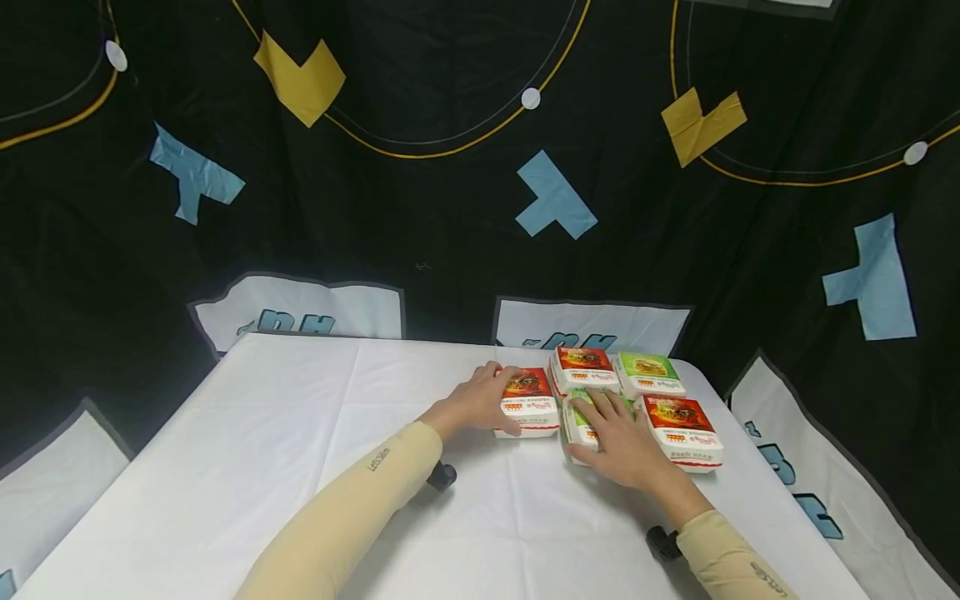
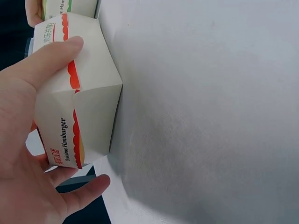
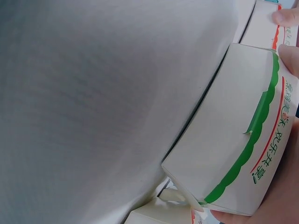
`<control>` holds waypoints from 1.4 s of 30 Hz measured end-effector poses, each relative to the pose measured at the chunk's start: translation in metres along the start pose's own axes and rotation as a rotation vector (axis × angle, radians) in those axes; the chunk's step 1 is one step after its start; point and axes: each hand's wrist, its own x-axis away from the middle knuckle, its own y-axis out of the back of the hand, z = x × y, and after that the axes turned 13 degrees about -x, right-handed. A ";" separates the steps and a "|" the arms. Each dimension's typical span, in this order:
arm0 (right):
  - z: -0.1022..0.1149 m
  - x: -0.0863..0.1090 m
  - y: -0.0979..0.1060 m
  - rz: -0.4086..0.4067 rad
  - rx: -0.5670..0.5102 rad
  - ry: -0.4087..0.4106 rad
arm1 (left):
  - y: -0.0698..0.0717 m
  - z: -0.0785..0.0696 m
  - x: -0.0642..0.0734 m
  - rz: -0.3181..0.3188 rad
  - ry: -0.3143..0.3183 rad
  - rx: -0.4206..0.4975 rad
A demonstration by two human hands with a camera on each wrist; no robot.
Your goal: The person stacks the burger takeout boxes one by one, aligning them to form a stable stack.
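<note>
My left hand [image 1: 480,397] holds a red-topped hamburger box [image 1: 531,421], thumb on its front side and fingers round the far side. In the left wrist view that box [image 2: 96,112] shows a red scalloped band, and the thumb [image 2: 56,56] lies across it. Over a green-topped hamburger box [image 1: 577,429] just to the right, my right hand [image 1: 630,446] grips with the fingers spread across the lid and the thumb at the near left. The right wrist view shows this box [image 3: 219,126] with its green band, the hand round its far side.
Behind stand another red-topped box [image 1: 585,367] and a green-topped box [image 1: 651,375]. A third red-topped box [image 1: 684,437] sits right of my right hand. All are on a white-covered table [image 1: 247,450], near its far right edge. A black printed curtain [image 1: 420,233] hangs behind.
</note>
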 end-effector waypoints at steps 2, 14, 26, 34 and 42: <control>0.000 0.000 -0.001 0.001 -0.001 0.002 | 0.000 0.001 0.001 0.006 -0.002 -0.014; -0.001 0.000 0.000 0.007 -0.008 -0.006 | 0.007 0.003 0.008 0.018 -0.021 -0.037; -0.002 0.002 -0.001 0.001 -0.012 -0.002 | 0.010 0.008 0.015 0.017 -0.044 -0.072; 0.002 0.004 0.002 -0.001 -0.024 -0.006 | 0.011 0.012 0.021 0.017 -0.058 -0.093; 0.003 0.003 0.002 0.005 -0.033 -0.009 | 0.012 0.019 0.026 0.021 -0.058 -0.079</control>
